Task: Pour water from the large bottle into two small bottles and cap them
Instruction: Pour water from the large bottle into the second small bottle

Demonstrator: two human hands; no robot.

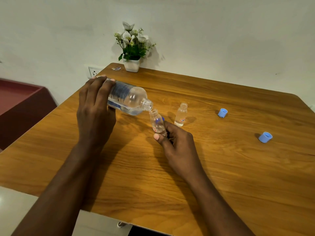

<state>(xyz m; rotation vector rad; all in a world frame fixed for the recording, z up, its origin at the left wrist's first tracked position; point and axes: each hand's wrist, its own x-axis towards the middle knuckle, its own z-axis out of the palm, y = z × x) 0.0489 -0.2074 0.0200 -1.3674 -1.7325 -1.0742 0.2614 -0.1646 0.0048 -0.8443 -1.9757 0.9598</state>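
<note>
Not one word, brand or number can be read. The large clear plastic bottle (pixel 134 99), tilted in the left hand (pixel 95 109), wears a blue wrap-around label (pixel 119 93) with rows of fine white print, too small and blurred to make out. The tilted small clear bottle (pixel 157 121), in the right hand (pixel 177 142), carries a little red-bordered label (pixel 154 128) low on its side; its marks cannot be told. The upright small clear bottle (pixel 181 114), near the middle of the brown wooden table (pixel 221 159), has a similar red-bordered label (pixel 182 119) with a dark mark inside, also illegible. A small coloured sticker (pixel 116 68) lies by the table's far left corner, beside the white flower pot (pixel 131 65); its print is unreadable.
</note>
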